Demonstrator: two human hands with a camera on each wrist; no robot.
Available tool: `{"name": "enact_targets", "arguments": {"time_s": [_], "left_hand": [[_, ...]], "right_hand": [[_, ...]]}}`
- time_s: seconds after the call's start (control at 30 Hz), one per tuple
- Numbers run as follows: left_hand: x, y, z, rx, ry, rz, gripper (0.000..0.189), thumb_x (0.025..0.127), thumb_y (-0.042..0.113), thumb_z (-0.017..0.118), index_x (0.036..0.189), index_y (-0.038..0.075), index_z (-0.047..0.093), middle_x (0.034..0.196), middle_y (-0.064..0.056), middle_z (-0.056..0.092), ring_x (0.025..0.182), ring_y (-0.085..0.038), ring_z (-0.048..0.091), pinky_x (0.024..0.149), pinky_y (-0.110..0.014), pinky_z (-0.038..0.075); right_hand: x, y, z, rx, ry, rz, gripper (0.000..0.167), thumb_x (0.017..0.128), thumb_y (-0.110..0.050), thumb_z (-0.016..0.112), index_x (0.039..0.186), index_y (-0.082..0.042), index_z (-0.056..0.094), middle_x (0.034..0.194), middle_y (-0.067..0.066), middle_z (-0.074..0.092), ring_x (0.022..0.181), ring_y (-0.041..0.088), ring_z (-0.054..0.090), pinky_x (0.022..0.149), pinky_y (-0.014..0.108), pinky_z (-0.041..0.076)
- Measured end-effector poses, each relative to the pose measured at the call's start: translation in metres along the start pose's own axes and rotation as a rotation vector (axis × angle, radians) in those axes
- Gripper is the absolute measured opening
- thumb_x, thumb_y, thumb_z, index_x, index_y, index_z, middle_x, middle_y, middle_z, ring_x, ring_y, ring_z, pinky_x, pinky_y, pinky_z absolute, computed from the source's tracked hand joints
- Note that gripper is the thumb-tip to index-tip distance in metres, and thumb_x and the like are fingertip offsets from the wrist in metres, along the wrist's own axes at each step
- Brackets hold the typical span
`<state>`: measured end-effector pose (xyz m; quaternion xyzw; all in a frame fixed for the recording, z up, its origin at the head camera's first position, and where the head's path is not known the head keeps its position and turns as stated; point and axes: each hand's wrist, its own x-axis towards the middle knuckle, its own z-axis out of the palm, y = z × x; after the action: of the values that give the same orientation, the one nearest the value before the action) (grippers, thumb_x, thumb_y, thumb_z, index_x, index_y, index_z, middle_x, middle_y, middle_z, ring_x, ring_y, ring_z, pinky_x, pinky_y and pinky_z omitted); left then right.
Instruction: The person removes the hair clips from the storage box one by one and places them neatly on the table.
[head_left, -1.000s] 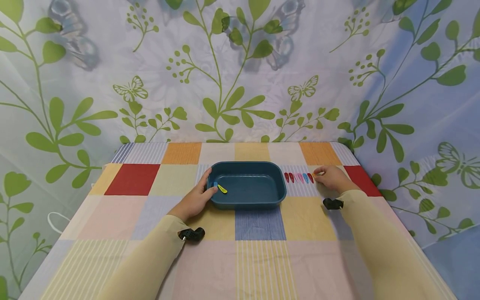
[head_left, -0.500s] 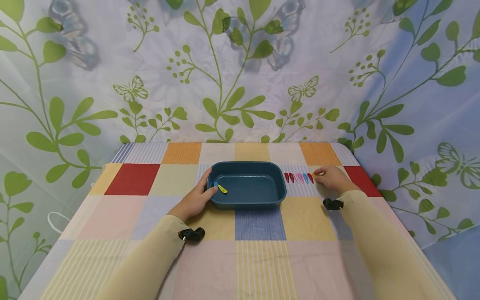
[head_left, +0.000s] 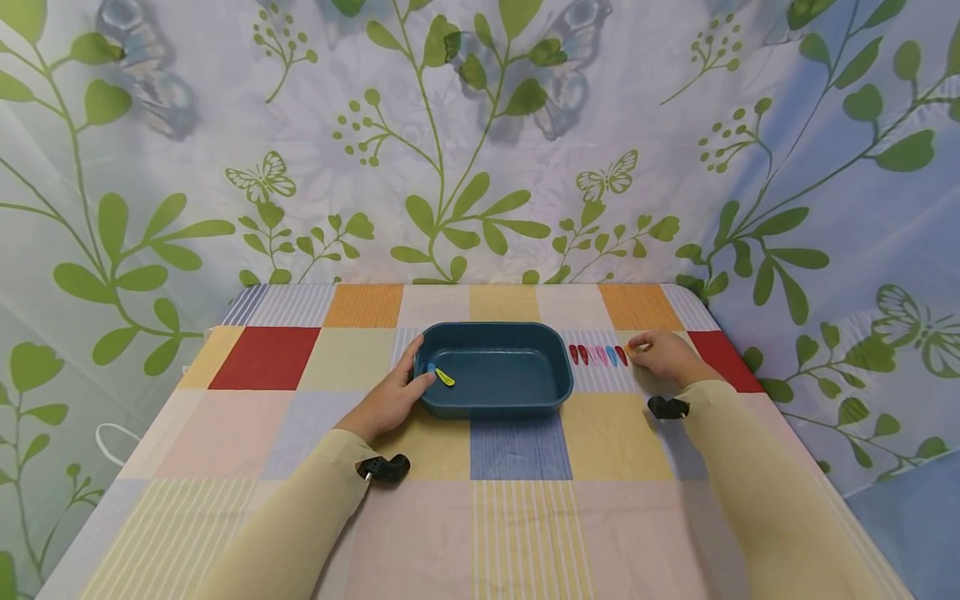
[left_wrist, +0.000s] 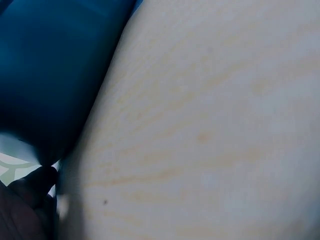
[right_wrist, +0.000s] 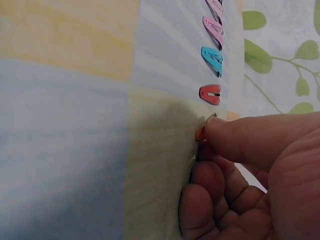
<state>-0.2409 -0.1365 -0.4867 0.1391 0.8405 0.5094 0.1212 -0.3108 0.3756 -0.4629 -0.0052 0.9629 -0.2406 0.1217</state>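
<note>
Right hand (head_left: 663, 357) pinching an orange clip (right_wrist: 199, 134)
Left hand (head_left: 388, 402) grips the teal bin (head_left: 495, 410) at nine o'clock; clip row (head_left: 602, 357) at its three.

The left arm (head_left: 277, 517), in a long sleeve, is slanting in from seven o'clock. The left grip (head_left: 386, 404) is lying between seven and eight o'clock of the head view's centre, its fingers (head_left: 407, 361) pointing toward one o'clock and its thumb (head_left: 422, 384) spreading apart toward two, clasping from opposite sides. The sleeved right arm (head_left: 772, 483) is slanting in from four o'clock, with the right grip (head_left: 667, 358) turning at the wrist toward ten. Up close, the right thumb (right_wrist: 250, 137) is pointing to nine o'clock, its tip pinching, while lower fingers are curling at six.
</note>
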Motion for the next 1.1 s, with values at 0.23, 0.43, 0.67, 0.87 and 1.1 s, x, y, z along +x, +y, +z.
{"name": "enact_targets", "arguments": {"time_s": [0.23, 0.43, 0.67, 0.87, 1.1], "left_hand": [[0.0006, -0.0006, 0.0002, 0.006, 0.003, -0.001, 0.075, 0.112, 0.035, 0.048, 0.170, 0.036, 0.001, 0.177, -0.015, 0.011, 0.163, -0.037, 0.014, 0.130, -0.061, 0.014], [0.0001, -0.0001, 0.0000, 0.005, -0.004, -0.005, 0.075, 0.112, 0.036, 0.047, 0.170, 0.037, -0.001, 0.178, -0.014, 0.009, 0.163, -0.038, 0.014, 0.130, -0.062, 0.014], [-0.0008, 0.0010, 0.0001, 0.005, -0.004, 0.002, 0.076, 0.112, 0.036, 0.047, 0.170, 0.036, -0.001, 0.176, -0.018, 0.014, 0.162, -0.038, 0.017, 0.130, -0.061, 0.015], [-0.0026, 0.0037, 0.0004, 0.020, 0.001, -0.004, 0.075, 0.112, 0.037, 0.047, 0.170, 0.038, -0.001, 0.178, -0.014, 0.009, 0.163, -0.037, 0.013, 0.130, -0.062, 0.014], [-0.0030, 0.0041, 0.0004, 0.023, 0.002, -0.009, 0.075, 0.112, 0.038, 0.046, 0.170, 0.038, -0.001, 0.178, -0.012, 0.007, 0.164, -0.036, 0.010, 0.130, -0.062, 0.013]], "right_hand": [[-0.0006, -0.0003, -0.0031, 0.008, -0.015, -0.008, 0.044, 0.099, -0.018, 0.063, 0.137, 0.002, 0.062, 0.120, 0.026, 0.068, 0.098, 0.032, 0.061, 0.081, 0.038, 0.051], [-0.0021, -0.0035, -0.0048, 0.022, -0.038, 0.009, 0.046, 0.096, -0.014, 0.063, 0.139, 0.002, 0.061, 0.123, 0.026, 0.067, 0.096, 0.030, 0.059, 0.078, 0.034, 0.049], [-0.0015, -0.0028, -0.0036, 0.029, -0.045, 0.026, 0.047, 0.096, -0.014, 0.062, 0.140, 0.002, 0.061, 0.120, 0.025, 0.067, 0.093, 0.029, 0.058, 0.074, 0.031, 0.048], [-0.0047, -0.0050, -0.0045, 0.051, -0.048, 0.043, 0.047, 0.098, -0.014, 0.062, 0.142, 0.003, 0.060, 0.126, 0.027, 0.066, 0.100, 0.032, 0.062, 0.079, 0.034, 0.052], [-0.0047, -0.0057, -0.0030, 0.060, -0.046, 0.055, 0.046, 0.100, -0.015, 0.061, 0.142, 0.002, 0.060, 0.129, 0.028, 0.065, 0.104, 0.033, 0.062, 0.084, 0.037, 0.054]]}}
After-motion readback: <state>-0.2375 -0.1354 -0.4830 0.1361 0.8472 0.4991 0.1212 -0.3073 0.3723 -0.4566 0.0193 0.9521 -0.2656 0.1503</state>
